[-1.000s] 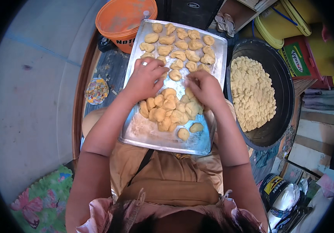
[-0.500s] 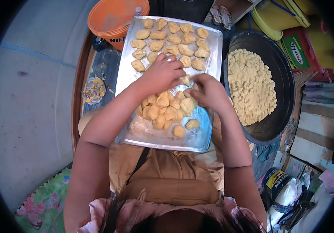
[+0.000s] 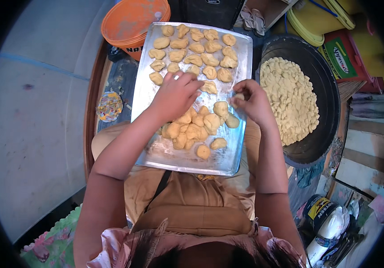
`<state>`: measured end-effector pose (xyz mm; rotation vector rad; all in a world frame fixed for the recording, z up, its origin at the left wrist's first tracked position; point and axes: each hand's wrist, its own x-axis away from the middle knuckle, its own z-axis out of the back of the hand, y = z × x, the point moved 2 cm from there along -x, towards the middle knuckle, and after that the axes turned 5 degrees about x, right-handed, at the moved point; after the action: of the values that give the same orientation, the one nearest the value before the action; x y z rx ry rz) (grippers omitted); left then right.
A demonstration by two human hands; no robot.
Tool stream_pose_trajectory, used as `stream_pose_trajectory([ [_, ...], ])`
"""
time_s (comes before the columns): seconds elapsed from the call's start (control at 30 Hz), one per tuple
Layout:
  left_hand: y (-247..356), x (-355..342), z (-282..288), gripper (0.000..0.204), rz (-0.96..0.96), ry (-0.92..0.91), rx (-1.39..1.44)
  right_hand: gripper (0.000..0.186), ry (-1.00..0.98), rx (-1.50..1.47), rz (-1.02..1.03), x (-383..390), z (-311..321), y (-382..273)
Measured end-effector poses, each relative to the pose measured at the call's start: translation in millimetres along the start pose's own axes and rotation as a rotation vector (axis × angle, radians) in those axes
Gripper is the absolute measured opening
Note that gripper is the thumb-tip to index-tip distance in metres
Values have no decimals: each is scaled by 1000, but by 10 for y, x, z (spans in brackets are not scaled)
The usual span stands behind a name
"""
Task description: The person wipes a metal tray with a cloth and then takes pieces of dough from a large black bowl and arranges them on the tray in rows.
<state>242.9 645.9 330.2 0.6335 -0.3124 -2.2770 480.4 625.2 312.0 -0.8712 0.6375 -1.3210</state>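
Note:
A metal baking tray rests across my lap, with spaced rows of yellowish dough pieces on its far half. A heap of dough lumps lies on the near half, a few loose ones around it. Just right of my left hand, one flattened dough piece lies on the tray. The fingers of that hand are loosely bent over the tray, and I see nothing held in them. Over the tray's right edge, my right hand pinches a small dough piece between thumb and fingers.
To the right stands a large black basin holding many small dough bits. An orange bucket is beyond the tray's far left corner. A crumpled colourful wrapper lies left of the tray. Yellow containers stand at the far right.
My hands have moved apart, the right one toward the tray's right edge with a dough piece. The piece that was between them now lies on the tray. The tray has shifted slightly left.

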Motion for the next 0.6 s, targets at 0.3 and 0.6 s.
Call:
stream_pose_trajectory([
  [0.3,335,743,137,21,171,-199,245,19,399,427,269,-25,-265,-342],
  [0.6,30,949,319,18,795,142,1129,20,42,67,-44,391,-284,-407],
])
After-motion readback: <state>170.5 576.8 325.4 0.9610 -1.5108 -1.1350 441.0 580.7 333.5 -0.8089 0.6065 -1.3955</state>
